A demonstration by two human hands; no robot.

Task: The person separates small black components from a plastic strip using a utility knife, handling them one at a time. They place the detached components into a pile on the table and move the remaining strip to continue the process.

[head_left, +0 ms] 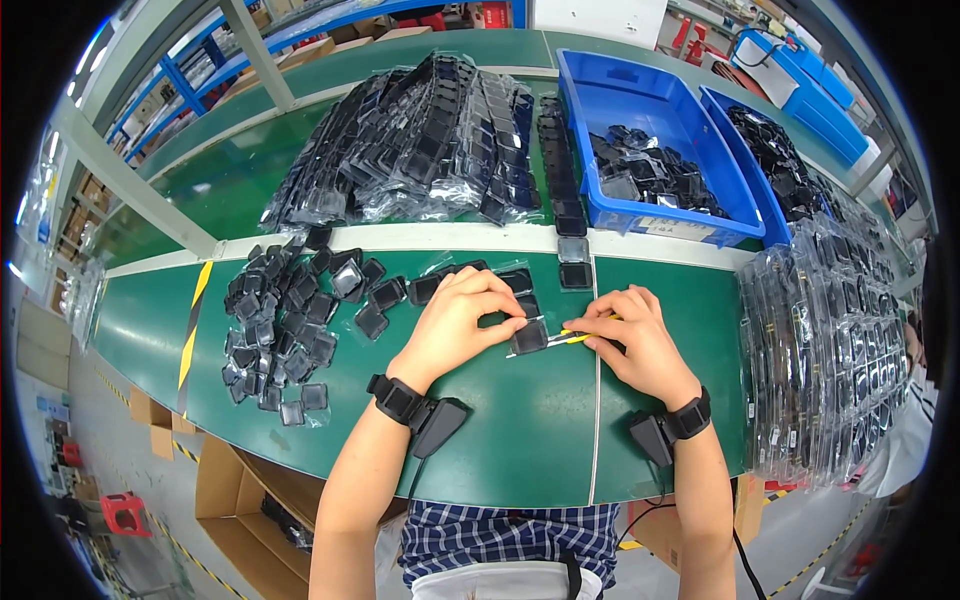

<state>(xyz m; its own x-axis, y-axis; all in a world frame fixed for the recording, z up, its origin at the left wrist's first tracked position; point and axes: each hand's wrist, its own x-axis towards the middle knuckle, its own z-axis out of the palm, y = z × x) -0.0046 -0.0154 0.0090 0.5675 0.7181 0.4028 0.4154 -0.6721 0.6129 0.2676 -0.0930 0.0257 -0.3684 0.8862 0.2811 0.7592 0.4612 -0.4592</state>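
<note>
My left hand [465, 318] is closed, its thumb and forefinger pinching the edge of a plastic-wrapped black square piece [529, 337]. More wrapped squares [515, 282] lie in line just beyond it on the green table. My right hand [630, 335] is closed around a slim yellow tool with a thin metal blade [572, 338]. The blade points left and passes by the near edge of the held square; whether it touches the plastic I cannot tell. Left of my left hand, a heap of loose wrapped black squares [290, 320] spreads over the table.
Strips of wrapped squares [420, 140] are piled at the back, with one strip [562, 190] beside a blue bin [665, 215]. A second blue bin [765, 190] stands right of it. Stacked clear packs [825, 350] line the right edge. An open cardboard box [240, 500] sits below left.
</note>
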